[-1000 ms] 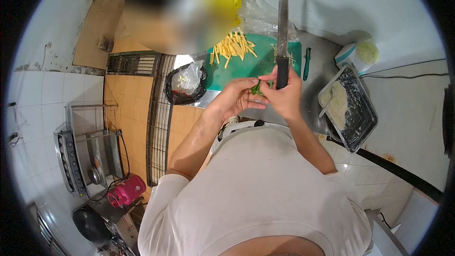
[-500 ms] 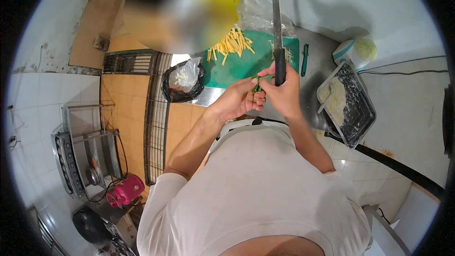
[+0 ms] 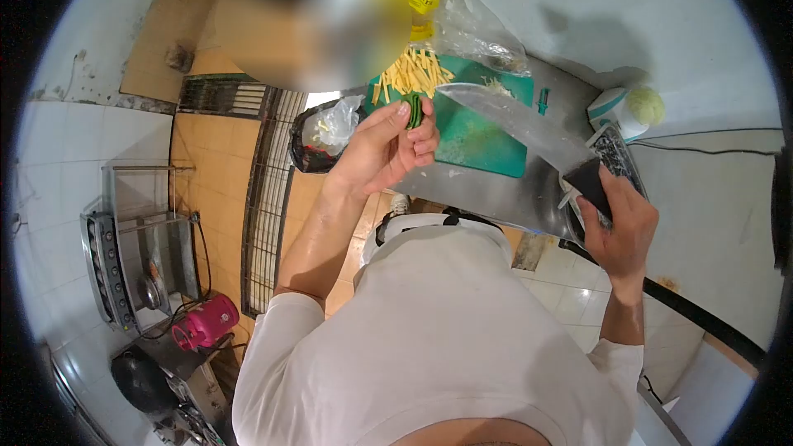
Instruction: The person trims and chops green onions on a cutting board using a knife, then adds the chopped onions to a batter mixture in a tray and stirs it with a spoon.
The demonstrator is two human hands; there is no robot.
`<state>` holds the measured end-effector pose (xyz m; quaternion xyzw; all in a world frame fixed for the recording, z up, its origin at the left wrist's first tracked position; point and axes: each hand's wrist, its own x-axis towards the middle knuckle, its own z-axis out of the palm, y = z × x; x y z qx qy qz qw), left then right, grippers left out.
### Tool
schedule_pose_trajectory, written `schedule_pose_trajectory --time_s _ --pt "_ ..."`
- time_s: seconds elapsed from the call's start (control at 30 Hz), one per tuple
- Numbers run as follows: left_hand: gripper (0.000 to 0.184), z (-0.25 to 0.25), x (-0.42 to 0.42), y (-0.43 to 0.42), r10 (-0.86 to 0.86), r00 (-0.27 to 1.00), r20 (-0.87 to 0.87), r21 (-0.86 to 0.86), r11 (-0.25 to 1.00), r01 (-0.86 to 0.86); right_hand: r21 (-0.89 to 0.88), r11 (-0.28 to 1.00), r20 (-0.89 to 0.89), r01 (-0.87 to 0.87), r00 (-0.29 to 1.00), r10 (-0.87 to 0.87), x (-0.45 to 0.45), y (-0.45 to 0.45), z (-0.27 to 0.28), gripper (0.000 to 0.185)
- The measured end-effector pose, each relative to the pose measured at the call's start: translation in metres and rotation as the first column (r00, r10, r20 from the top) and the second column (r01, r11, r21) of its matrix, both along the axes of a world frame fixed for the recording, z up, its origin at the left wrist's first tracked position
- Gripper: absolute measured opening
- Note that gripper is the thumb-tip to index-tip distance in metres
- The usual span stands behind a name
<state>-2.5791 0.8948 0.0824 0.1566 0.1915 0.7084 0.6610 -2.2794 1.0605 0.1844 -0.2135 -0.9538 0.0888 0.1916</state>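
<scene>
My left hand (image 3: 384, 144) is closed around a folded bundle of dark green leaves (image 3: 415, 111), lifted near the left part of the green cutting board (image 3: 483, 149). Out to the right, my right hand (image 3: 621, 227) grips a large kitchen knife by its dark handle (image 3: 588, 184). The broad knife blade (image 3: 524, 125) points up and left, across the board's right side. Pale yellow strips (image 3: 409, 74) lie in a pile at the back of the board, behind my left hand. Fine pale shreds (image 3: 496, 87) lie beyond the blade.
A black bag (image 3: 307, 153) with clear plastic in it sits left of the board. A small green-handled tool (image 3: 543, 102) and a dark tray (image 3: 618, 149) are to the right, with a cabbage (image 3: 645, 106) behind. Clear plastic (image 3: 483, 37) lies at the back. A blur covers the upper left.
My hands have moved apart. The right hand swung right with the knife, whose blade tipped from upright to slanting left. My left hand rose slightly leftward with the green leaves.
</scene>
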Motion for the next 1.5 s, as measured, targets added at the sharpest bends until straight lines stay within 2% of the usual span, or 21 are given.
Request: schedule_pose_trajectory --time_s 0.07,0.17,0.27,0.37,0.67,0.87,0.97,1.2,1.27,1.37,1.5 --pt "0.025 0.005 -0.001 0.001 0.012 1.0 -0.01 -0.012 1.0 -0.012 0.032 0.999 0.048 0.003 0.999 -0.005 0.0 -0.006 0.004 0.041" --pt "0.023 0.008 0.0 0.003 0.047 0.995 -0.086 -0.063 0.997 -0.052 0.063 0.998 0.023 -0.011 1.0 0.01 -0.004 -0.01 0.002 0.045" --pt "0.022 0.008 -0.002 0.006 0.035 0.989 -0.144 -0.084 0.995 -0.047 0.048 0.999 0.069 0.003 0.998 -0.006 -0.005 -0.015 0.004 0.04" --pt "0.023 0.007 0.0 0.009 0.042 0.979 -0.2 -0.103 0.993 -0.063 0.113 0.993 0.06 0.014 0.998 -0.021 -0.004 -0.015 -0.001 0.046" --pt "0.022 0.008 -0.002 0.013 0.042 0.978 -0.204 -0.107 0.992 -0.065 0.141 0.988 0.053 0.057 0.996 -0.065 -0.001 -0.018 -0.001 0.046" --pt "0.02 0.012 0.003 0.016 0.023 0.944 -0.33 -0.091 0.994 -0.056 0.154 0.987 0.067 0.053 0.996 -0.064 0.0 -0.021 -0.004 0.05" --pt "0.02 0.012 0.003 0.017 0.016 0.946 -0.325 -0.094 0.994 -0.049 0.151 0.986 0.09 0.075 0.992 -0.089 0.001 -0.025 -0.009 0.051" --pt "0.019 0.01 0.005 0.019 0.068 0.904 -0.422 -0.153 0.977 -0.145 0.066 0.992 -0.023 0.103 0.995 -0.102 -0.005 -0.041 -0.04 0.048" --pt "0.023 0.011 0.004 0.021 0.081 0.897 -0.434 -0.163 0.973 -0.166 0.044 0.993 -0.056 0.112 0.992 -0.11 -0.01 -0.046 -0.045 0.047" --pt "0.022 0.013 0.003 0.021 0.073 0.904 -0.421 -0.205 0.963 -0.173 -0.016 0.993 -0.07 0.12 0.99 -0.121 -0.014 -0.047 -0.054 0.045" --pt "0.025 0.007 0.003 0.024 0.129 0.91 -0.394 -0.163 0.964 -0.208 -0.066 0.988 -0.121 0.137 0.982 -0.144 -0.018 -0.049 -0.067 0.043"
